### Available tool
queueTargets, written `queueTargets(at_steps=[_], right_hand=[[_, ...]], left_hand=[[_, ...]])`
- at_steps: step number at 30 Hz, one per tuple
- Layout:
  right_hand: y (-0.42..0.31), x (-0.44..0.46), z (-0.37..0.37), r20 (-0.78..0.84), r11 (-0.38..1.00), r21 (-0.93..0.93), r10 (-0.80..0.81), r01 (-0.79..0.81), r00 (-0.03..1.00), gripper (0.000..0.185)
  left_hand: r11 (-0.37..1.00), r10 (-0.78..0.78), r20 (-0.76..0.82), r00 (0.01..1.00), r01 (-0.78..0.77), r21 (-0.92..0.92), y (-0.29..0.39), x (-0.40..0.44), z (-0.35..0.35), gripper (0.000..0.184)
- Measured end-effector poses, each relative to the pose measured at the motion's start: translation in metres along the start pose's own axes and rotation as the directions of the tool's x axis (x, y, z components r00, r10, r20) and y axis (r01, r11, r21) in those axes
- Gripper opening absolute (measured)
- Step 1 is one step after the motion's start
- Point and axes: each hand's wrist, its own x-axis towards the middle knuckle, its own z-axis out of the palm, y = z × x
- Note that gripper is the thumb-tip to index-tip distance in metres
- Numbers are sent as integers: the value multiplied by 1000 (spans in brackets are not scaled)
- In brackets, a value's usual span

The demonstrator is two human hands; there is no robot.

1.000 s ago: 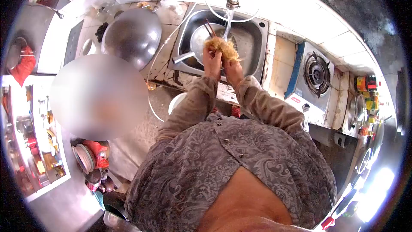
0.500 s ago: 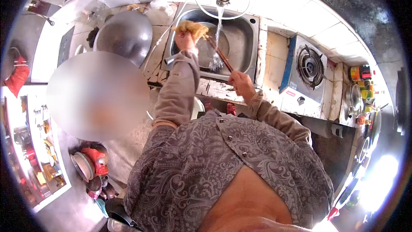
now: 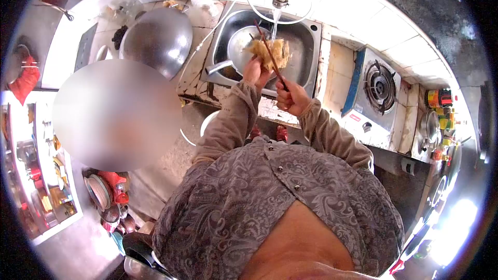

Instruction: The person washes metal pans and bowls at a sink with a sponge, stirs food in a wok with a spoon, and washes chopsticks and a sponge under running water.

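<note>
My left hand [image 3: 255, 74] grips a yellowish, fibrous loofah scrubber [image 3: 282, 54] over the sink. Dark brown chopsticks [image 3: 267, 46] cross in front of the scrubber and slant up to the left. Their lower ends are in my right hand [image 3: 293, 97], which is closed around them near the sink's front edge. Behind my left hand, a metal pan [image 3: 239, 41] lies in the sink [image 3: 306, 67], its handle [image 3: 219, 66] pointing left. Water [image 3: 275, 25] runs from the tap [image 3: 280, 3] just behind the scrubber. Part of the pan is hidden by the scrubber and hand.
Left of the sink, a large metal wok [image 3: 158, 41] rests on the tiled counter. A gas stove [image 3: 374, 93] stands to the right, with jars [image 3: 441, 106] beyond it. A white hose [image 3: 207, 36] crosses the counter. A blurred oval covers part of the left side.
My left hand has brought the scrubber right, from the sink's left side to the chopsticks. The chopsticks now point up more steeply. The pan shows more clearly.
</note>
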Motion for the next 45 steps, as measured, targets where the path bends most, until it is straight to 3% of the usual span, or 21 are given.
queueTargets(at_steps=[3, 5, 7, 8, 11, 14, 15, 17, 20, 24, 26, 28, 30, 33, 35, 37, 38, 39, 41, 44, 45], right_hand=[[5, -16, 0, -34, 1000, 0, 19, -19, 999, 31], [6, -34, -12, 52, 998, -26, 57, -56, 997, 31], [2, -45, -26, -63, 989, -142, -41, 32, 997, 29], [1, -49, -31, -117, 977, -203, -97, 72, 988, 28], [-25, -15, -57, -275, 794, -564, -439, 226, 855, 30], [-29, 56, -77, -108, 192, -974, -855, 116, 508, 30], [-23, 74, -82, 121, -171, -985, -765, -19, 632, 25], [-11, 63, -60, 395, -475, -878, -782, -52, 483, 17], [-10, 64, -83, 528, -574, -819, -757, -3, 385, 14], [-5, 40, -74, 387, -591, -772, -730, -235, 564, 15], [2, 25, -78, 457, -611, -772, -726, -176, 514, 13], [1, 5, -67, 390, -442, -897, -783, 9, 484, 19], [1, -7, -86, 573, -659, -748, -698, -73, 430, 17], [-21, -27, -84, 272, -602, -734, -684, -314, 677, 14], [-33, -27, -68, 361, -613, -614, -779, -498, 513, 11], [-48, -24, -49, 343, -657, -637, -709, -402, 616, 9], [-52, -22, -40, 335, -676, -649, -666, -349, 666, 9], [-52, -19, -30, 354, -704, -630, -635, -326, 687, 10], [-50, -15, -17, 387, -760, -586, -567, -281, 728, 13], [-51, -8, -28, 437, -791, -556, -538, -254, 721, 16], [-50, -6, -32, 458, -796, -553, -537, -246, 708, 18]], left_hand=[[995, 89, -110, 990, -92, -28, 15, 28, 3, 28], [993, 110, 40, 993, -112, 38, 34, 51, -30, 28], [913, 407, -37, 913, -408, -9, 49, 61, -45, 28], [913, 406, -87, 910, -401, 69, 54, 54, -48, 28], [864, 64, -248, 967, 71, 499, 50, -2, 5, 33], [882, 71, -22, 997, -52, 468, -14, -41, 47, 32], [919, 82, 30, 996, -87, 384, -27, -47, 65, 30], [925, 139, -15, 990, -124, 358, -36, -33, 58, 30], [923, 141, -71, 987, -105, 371, -31, -25, 60, 30], [963, 175, -122, 977, -144, 227, -34, 9, 41, 28], [983, 118, -247, 962, -79, 163, -27, 15, 36, 29], [955, 264, -221, 939, -222, 199, -18, 42, 12, 25], [913, 376, -265, 888, -306, 268, 2, 58, -6, 23], [883, 453, -459, 765, -314, 349, 34, 37, 20, 32], [794, 523, -285, 803, -339, 504, 25, 43, 6, 34], [827, 286, -82, 955, -203, 525, -1, 15, 25, 37], [667, 306, -153, 940, -97, 739, -12, -6, 55, 32], [921, 165, -251, 954, -58, 386, -41, 11, 36, 28], [878, 244, -320, 916, -68, 474, -64, 35, 13, 24], [936, 70, -327, 942, 50, 347, -43, 22, 43, 24], [878, 93, -325, 941, 76, 472, -46, 38, 17, 23]])
